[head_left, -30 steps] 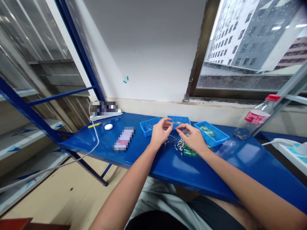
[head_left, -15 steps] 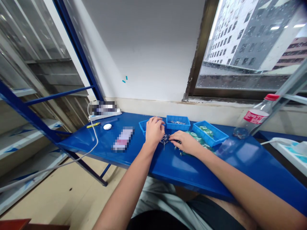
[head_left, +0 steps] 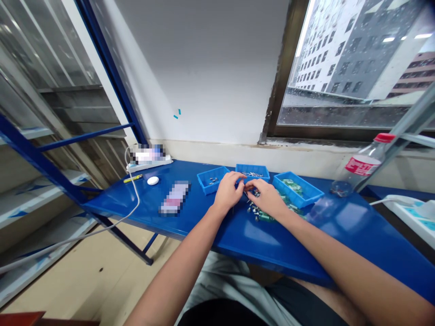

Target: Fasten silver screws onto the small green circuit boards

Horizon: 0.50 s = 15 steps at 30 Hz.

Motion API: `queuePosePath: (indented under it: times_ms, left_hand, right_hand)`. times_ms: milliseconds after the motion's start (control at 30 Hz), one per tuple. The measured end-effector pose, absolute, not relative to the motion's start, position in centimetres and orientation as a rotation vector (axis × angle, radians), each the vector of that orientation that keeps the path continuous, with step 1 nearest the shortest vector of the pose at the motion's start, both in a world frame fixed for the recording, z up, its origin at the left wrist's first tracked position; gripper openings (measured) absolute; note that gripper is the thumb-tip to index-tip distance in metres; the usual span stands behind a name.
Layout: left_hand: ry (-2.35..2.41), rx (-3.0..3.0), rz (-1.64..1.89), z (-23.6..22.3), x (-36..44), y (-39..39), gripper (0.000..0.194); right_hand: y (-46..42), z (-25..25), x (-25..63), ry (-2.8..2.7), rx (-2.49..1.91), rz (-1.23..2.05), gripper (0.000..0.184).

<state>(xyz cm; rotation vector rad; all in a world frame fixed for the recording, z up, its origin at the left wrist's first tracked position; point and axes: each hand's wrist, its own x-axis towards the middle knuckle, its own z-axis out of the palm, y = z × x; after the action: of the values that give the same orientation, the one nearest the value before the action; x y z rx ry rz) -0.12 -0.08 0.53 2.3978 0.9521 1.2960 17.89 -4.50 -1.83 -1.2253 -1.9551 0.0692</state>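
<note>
My left hand (head_left: 228, 192) and my right hand (head_left: 267, 197) meet fingertip to fingertip above a pile of small metal and green parts (head_left: 260, 212) on the blue table (head_left: 244, 231). Both hands have their fingers curled in a pinch on something small that I cannot make out. Just behind them stand three blue trays: a left tray (head_left: 213, 179) with a few small metal bits, a middle tray (head_left: 252, 172) with thin metal pins, and a right tray (head_left: 297, 189) with green parts.
A clear bottle with a red cap (head_left: 361, 167) leans at the right. At the table's left end lie a white power strip (head_left: 149, 163) with its cable, a white round object (head_left: 152, 180), a yellow pen (head_left: 132, 178) and a blurred flat object (head_left: 175, 197). Blue metal shelving (head_left: 50, 167) stands left.
Both hands have come up off the pile and drawn together in a pinch; half a second ago the left hand lay near the left tray and the right hand rested on the parts.
</note>
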Motion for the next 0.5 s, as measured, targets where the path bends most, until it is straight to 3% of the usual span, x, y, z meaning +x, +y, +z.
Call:
queuePosePath:
  times_ms: [167,300,500]
  left_hand:
    - [0.977,2.185,1.245,0.7,-0.2,-0.4,0.029]
    - [0.848,1.982,1.023,0.6,0.0,-0.8,0.037]
    - [0.748,1.829,0.959,0.4,0.4,-0.5,0.035]
  right_hand:
    - [-4.8,-0.9,18.1,-1.761,-1.201,0.113,0.022]
    - [-5.2,-0.4,18.0,-1.697,-1.166,0.094,0.01]
    - [-5.5,-0.2,18.1,-1.752,-1.163,0.029,0.008]
